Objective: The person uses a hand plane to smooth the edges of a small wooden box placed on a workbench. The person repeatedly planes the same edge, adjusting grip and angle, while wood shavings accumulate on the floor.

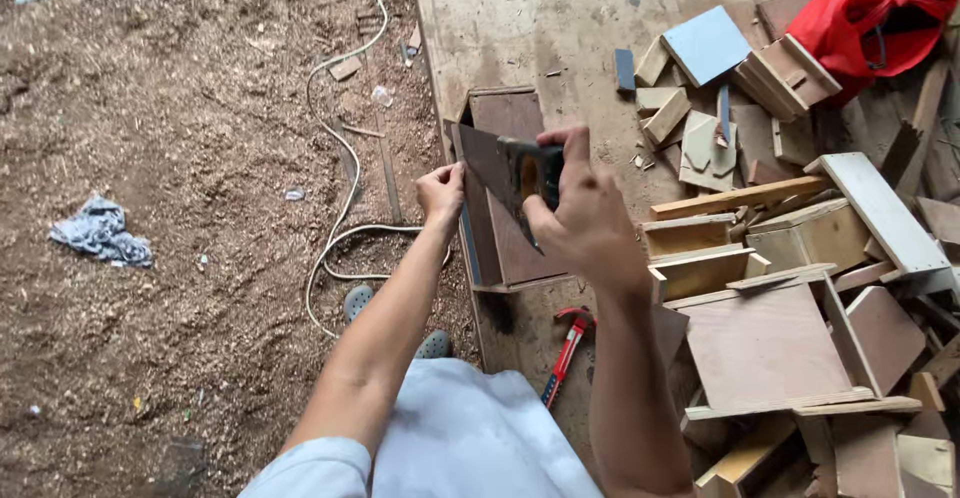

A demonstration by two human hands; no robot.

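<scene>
A small open wooden box (pixel 505 118) of brown plywood lies on a large board (pixel 540 18), at its left edge. My left hand (pixel 441 192) pinches the near left corner of a thin brown panel (pixel 483 158) that stands tilted on the box. My right hand (pixel 580 208) grips a dark tool with an orange patch (pixel 532 170), held against the panel's right side. A pointed dark part of the tool reaches down toward the box floor. What kind of tool it is I cannot tell.
A heap of plywood offcuts and small wooden boxes (pixel 800 288) fills the right side. A red bag (pixel 870 13) lies at the top right. A red-handled tool (pixel 565 353) rests near my knees. A white cable (pixel 340 198) loops over the sawdust floor, with a blue-grey rag (pixel 100 230) at left.
</scene>
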